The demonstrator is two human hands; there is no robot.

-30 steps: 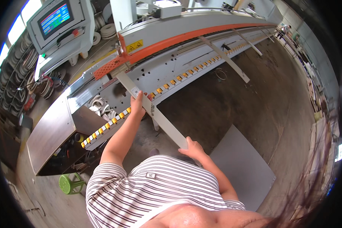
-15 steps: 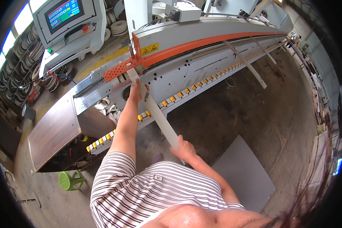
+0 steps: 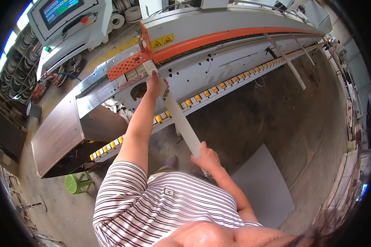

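A long, narrow pale grey board (image 3: 184, 125) slants from the orange guard of the machine down toward my body. My left hand (image 3: 154, 85) is closed around its far part, close to the machine's edge. Nearer my waist, my right hand (image 3: 207, 157) grips the near part, fingers over the board's right side. The board's far end lies by the perforated orange plate (image 3: 125, 68), on the long grey machine (image 3: 193, 68). A dark printed mark shows on the board just below my left hand.
Yellow-and-white rollers (image 3: 198, 98) line the machine's front rail. A control panel (image 3: 64, 18) stands at the far left. A brown wooden cabinet (image 3: 57, 136) and green stool (image 3: 73, 183) are at left. A grey panel (image 3: 261, 185) lies at right, near support bars (image 3: 286, 64).
The board and both my hands have shifted slightly right along the machine, past the orange post. My grip looks the same. The whole view has moved a little too.
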